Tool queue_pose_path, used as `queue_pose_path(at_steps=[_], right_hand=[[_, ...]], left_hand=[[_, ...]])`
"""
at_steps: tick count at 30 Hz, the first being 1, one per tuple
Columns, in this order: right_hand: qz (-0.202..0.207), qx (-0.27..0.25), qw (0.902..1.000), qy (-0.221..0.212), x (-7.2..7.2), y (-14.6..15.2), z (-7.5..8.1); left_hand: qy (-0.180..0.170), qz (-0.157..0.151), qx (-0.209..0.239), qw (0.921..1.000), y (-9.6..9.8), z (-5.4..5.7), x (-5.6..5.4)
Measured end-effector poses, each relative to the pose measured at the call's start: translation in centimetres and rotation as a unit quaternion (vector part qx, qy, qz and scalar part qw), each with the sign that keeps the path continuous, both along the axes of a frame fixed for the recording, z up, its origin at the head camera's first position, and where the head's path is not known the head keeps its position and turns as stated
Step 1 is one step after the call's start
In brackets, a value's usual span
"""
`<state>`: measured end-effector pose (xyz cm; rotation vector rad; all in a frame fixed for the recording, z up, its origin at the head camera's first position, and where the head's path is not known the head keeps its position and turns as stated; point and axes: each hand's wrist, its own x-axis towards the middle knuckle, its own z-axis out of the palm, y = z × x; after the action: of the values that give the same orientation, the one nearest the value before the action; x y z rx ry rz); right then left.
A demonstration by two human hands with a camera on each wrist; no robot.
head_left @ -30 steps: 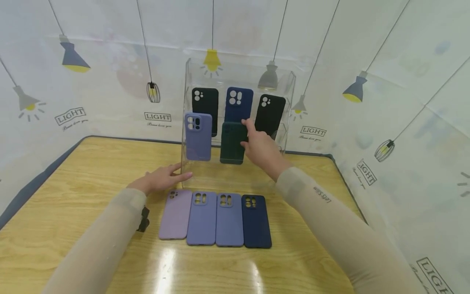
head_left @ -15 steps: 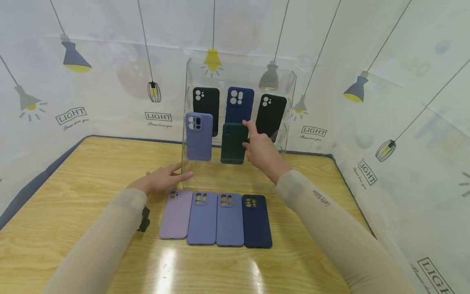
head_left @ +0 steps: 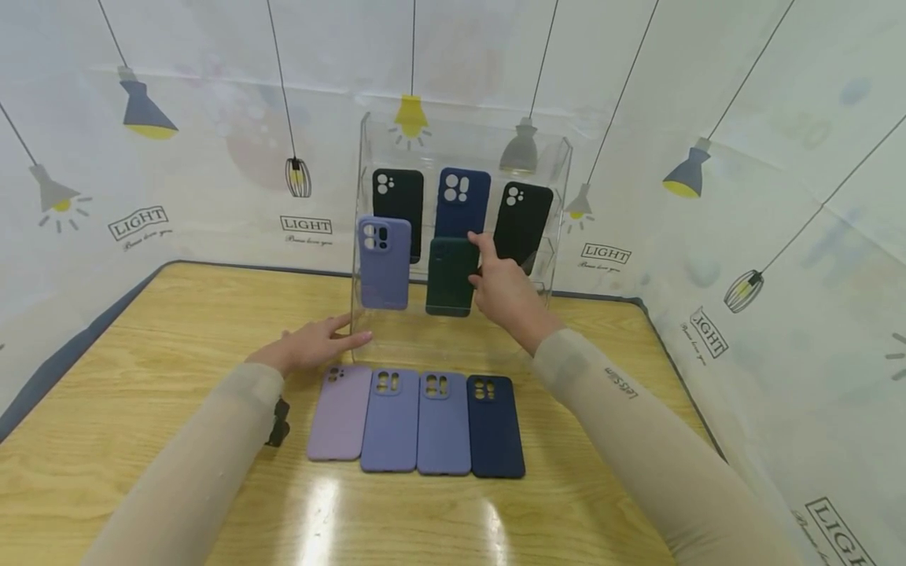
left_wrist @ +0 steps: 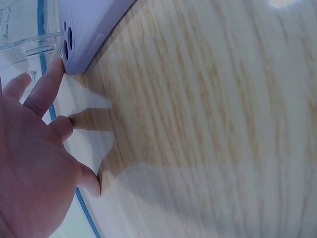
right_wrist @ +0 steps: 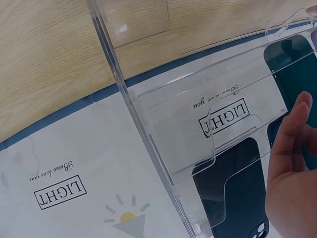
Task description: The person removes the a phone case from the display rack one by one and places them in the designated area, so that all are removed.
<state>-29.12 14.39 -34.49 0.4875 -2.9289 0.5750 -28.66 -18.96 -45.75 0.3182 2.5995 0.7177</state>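
A dark green phone case (head_left: 451, 283) leans in the middle of the lower tier of a clear acrylic display stand (head_left: 425, 338). My right hand (head_left: 511, 292) holds its right edge, index finger at the top corner and thumb lower down. In the right wrist view, the right hand (right_wrist: 290, 173) overlaps part of the green case (right_wrist: 290, 64). My left hand (head_left: 313, 346) rests at the stand's lower left side with fingers extended. Its spread fingers show in the left wrist view, beside a pale purple phone case (left_wrist: 96, 27). A periwinkle phone case (head_left: 384, 275) stands left of the green one.
On the upper tier stand a black case (head_left: 398, 192), a blue case (head_left: 463, 204) and another black case (head_left: 522, 224). Several cases lie in a row before the stand, ending with a navy one (head_left: 495, 432). A small black object (head_left: 279, 424) sits beside the left sleeve.
The right hand and the green case's top shift very slightly down. The left hand stays in place at the stand.
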Motion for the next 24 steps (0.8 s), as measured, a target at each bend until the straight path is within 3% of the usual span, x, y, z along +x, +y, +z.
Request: queue_pose_path(at_steps=[24], right_hand=[[0.005, -0.010, 0.9999, -0.012, 0.02, 0.10, 0.02]], left_hand=[[0.002, 0.001, 0.005, 1.0000, -0.04, -0.08, 0.13]])
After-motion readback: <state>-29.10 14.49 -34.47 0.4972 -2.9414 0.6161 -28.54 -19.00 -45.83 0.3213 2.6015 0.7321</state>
